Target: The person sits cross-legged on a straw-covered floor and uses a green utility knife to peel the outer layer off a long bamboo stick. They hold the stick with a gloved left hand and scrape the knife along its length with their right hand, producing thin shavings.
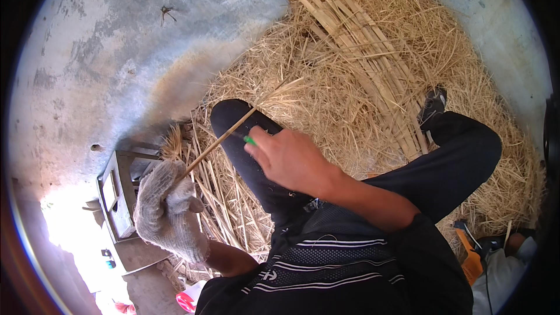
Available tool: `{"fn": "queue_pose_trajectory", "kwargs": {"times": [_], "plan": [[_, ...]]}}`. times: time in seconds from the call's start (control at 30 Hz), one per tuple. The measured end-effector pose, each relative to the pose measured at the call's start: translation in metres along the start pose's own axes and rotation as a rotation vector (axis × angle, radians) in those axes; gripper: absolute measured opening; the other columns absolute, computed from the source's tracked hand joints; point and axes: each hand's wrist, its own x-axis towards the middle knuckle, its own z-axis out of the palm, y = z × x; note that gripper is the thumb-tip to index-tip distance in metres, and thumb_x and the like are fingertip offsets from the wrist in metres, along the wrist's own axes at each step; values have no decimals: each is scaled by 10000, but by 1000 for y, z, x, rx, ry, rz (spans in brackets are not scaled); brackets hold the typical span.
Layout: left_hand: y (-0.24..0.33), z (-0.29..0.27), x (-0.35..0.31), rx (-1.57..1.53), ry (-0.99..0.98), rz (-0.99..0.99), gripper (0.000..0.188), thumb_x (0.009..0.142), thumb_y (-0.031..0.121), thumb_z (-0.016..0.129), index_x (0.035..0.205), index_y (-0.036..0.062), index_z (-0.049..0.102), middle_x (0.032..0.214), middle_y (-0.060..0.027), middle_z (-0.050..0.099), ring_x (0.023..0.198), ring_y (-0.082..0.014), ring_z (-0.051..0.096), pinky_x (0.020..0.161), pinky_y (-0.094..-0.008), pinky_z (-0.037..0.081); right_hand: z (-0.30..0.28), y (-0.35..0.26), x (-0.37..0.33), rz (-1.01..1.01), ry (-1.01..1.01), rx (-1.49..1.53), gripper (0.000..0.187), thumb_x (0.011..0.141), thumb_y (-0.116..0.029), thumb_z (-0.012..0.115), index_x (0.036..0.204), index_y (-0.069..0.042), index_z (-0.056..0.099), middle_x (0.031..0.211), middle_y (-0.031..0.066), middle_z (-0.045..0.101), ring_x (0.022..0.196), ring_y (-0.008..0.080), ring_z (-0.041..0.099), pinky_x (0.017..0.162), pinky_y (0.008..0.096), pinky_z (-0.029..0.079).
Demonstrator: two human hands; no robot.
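Observation:
My left hand, in a greyish-white knit glove, is closed around the lower end of a thin tan plant stalk. The stalk slants up to the right across my left knee and ends in a frayed, straw-like tuft. Bare and slightly blurred, my right hand is above my left thigh, close to the middle of the stalk. Its fingers are closed on a small green object, mostly hidden by the hand, so its kind is unclear.
Loose straw covers the floor around my crossed legs. Long flat strips lie ahead, and more stalks lie by my left thigh. A small wooden stand is at left against a worn wall. An orange object lies beside another person at lower right.

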Motion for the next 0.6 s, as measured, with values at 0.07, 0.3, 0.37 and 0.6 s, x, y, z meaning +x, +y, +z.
{"fn": "queue_pose_trajectory", "kwargs": {"times": [0.07, 0.3, 0.37, 0.6], "plan": [[-17, 2, 5, -131, -54, 195, 263, 882, 181, 739, 1002, -36, 653, 902, -170, 662, 615, -185, 605, 468, -234, 465, -2, -18, -7, -90, -7, 104, 248, 1011, -272, 523, 991, -25, 526, 613, 223, 613, 604, 448, 639, 548, 547, 509], [-20, 14, 5, -396, -100, 217, 403, 886, 393, 740, 786, 27, 603, 703, -91, 618, 669, -247, 618, 613, -361, 513, 31, 15, -1, 49, 76, -47, 217, 1006, -247, 526, 975, -32, 513, 579, 213, 598, 579, 435, 640, 525, 545, 510], [-19, 15, 7, -403, -110, 219, 413, 897, 410, 724, 794, 32, 596, 698, -89, 616, 671, -248, 621, 596, -357, 499, 35, 27, 7, -3, 183, -101, 205, 1004, -236, 529, 982, -33, 506, 580, 211, 600, 576, 429, 644, 519, 539, 512], [-17, 17, -2, -355, -92, 163, 518, 893, 511, 697, 838, 18, 549, 773, -125, 568, 652, -199, 562, 446, -264, 512, 42, 29, 1, 56, 114, -155, 157, 989, -192, 544, 999, -37, 524, 594, 208, 618, 582, 413, 659, 520, 511, 530]]}}
